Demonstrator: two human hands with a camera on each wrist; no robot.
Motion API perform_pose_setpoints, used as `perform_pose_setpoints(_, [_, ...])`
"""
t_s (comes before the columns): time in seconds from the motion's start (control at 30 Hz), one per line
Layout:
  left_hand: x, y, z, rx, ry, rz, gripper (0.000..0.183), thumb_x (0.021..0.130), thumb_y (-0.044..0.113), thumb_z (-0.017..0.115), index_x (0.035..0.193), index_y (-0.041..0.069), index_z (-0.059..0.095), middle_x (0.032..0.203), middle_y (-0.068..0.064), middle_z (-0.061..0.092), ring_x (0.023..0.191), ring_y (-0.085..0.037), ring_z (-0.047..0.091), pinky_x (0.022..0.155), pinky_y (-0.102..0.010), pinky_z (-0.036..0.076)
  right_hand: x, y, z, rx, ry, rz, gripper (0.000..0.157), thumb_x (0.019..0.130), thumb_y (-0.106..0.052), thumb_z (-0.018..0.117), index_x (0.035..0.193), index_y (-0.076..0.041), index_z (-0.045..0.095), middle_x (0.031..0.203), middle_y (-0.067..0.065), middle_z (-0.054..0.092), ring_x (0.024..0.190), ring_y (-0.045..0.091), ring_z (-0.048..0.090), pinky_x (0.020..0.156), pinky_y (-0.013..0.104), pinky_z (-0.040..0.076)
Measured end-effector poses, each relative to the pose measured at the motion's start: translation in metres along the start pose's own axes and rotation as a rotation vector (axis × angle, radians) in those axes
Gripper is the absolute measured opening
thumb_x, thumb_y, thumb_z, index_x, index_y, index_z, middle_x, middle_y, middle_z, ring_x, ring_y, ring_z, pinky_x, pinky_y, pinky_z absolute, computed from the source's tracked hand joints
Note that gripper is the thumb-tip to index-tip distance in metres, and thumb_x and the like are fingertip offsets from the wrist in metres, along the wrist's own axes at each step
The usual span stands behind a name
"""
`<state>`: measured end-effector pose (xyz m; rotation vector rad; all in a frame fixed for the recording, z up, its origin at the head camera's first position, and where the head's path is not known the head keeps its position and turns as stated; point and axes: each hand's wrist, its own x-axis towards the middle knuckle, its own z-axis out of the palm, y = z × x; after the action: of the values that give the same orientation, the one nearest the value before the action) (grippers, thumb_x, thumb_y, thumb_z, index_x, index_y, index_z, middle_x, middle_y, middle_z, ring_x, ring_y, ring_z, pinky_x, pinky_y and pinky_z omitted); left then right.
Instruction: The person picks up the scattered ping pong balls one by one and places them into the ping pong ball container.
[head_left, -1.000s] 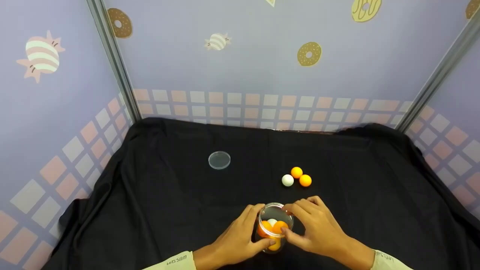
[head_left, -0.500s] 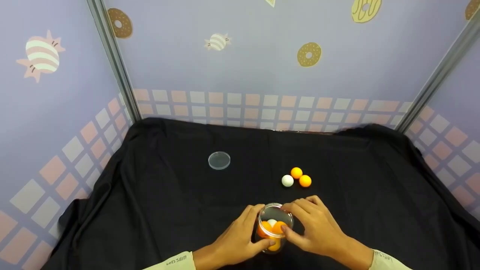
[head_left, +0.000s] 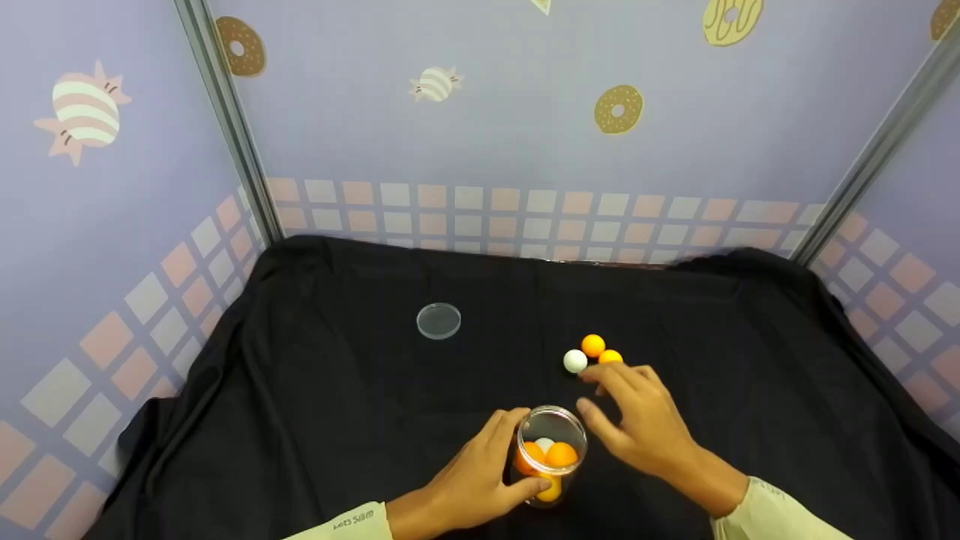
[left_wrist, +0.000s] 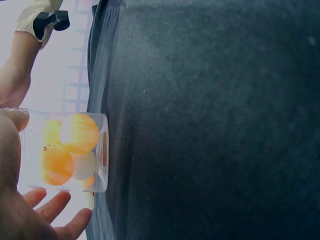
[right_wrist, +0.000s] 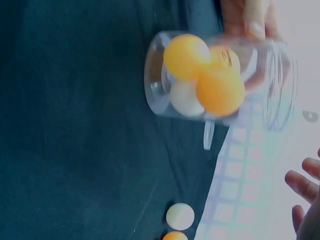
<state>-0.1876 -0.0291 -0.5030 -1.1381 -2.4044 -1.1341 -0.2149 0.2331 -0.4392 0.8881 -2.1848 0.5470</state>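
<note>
A clear plastic jar point(head_left: 553, 426) stands upright and lidless on the cloth near the front. Inside it lie several orange ping-pong balls point(head_left: 561, 454) and a white ping-pong ball point(head_left: 544, 445). My left hand point(head_left: 480, 472) grips the jar's left side, thumb in front and fingers behind. To the jar's right, my right hand point(head_left: 641, 420) holds nothing, its fingers point(right_wrist: 302, 187) loosely bent. Its fingertips reach close to a loose white ball point(head_left: 575, 361) and partly cover an orange ball point(head_left: 610, 357). Another orange ball point(head_left: 593, 345) sits just behind these two.
A clear round lid point(head_left: 439, 321) lies flat on the black cloth point(head_left: 360, 390), farther back and left of the jar. Patterned lilac panels point(head_left: 510, 112) with metal posts point(head_left: 232, 120) enclose the back and both sides.
My right hand has left the jar's rim and moved forward and right towards the loose balls. The left hand and the jar have stayed in place.
</note>
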Motion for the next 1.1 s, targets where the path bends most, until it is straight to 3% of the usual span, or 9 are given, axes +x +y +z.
perform_pose_setpoints(0.2, [0.000,0.000,0.000,0.004,-0.005,-0.010,0.076,0.092,0.048,0.073,0.148,0.011,0.037,0.125,-0.005,0.054,0.110,-0.015,0.061,0.099,-0.031,0.054,0.002,0.022,0.006,-0.023,-0.004,0.120,0.030,0.086,-0.022,0.076,0.115,-0.017,0.068,0.101,-0.006,0.067,0.085,0.006,0.059,0.078,0.033,0.043])
perform_pose_setpoints(0.43, [0.001,0.000,0.000,0.013,-0.003,-0.009,0.077,0.091,0.048,0.073,0.149,0.012,0.038,0.125,-0.004,0.055,0.110,-0.014,0.061,0.099,-0.031,0.054,0.000,0.050,0.014,-0.069,-0.008,0.239,0.031,0.087,-0.026,0.077,0.115,-0.015,0.070,0.104,-0.003,0.068,0.086,0.017,0.064,0.075,0.039,0.043])
perform_pose_setpoints(0.83, [0.000,0.000,-0.001,0.014,-0.002,-0.013,0.077,0.092,0.050,0.072,0.149,0.011,0.038,0.124,-0.005,0.055,0.111,-0.011,0.059,0.098,-0.031,0.054,-0.008,0.085,0.027,-0.151,-0.053,0.348,0.032,0.087,-0.030,0.078,0.113,-0.014,0.070,0.098,0.002,0.067,0.080,0.021,0.064,0.075,0.043,0.045])
perform_pose_setpoints(1.1, [0.000,0.000,0.000,0.037,0.031,0.031,0.075,0.092,0.046,0.074,0.147,0.010,0.039,0.121,-0.004,0.056,0.108,-0.010,0.059,0.097,-0.029,0.054,-0.016,0.102,0.036,-0.216,-0.092,0.376,0.031,0.086,-0.030,0.076,0.113,-0.014,0.069,0.098,0.006,0.067,0.080,0.024,0.060,0.073,0.046,0.045])
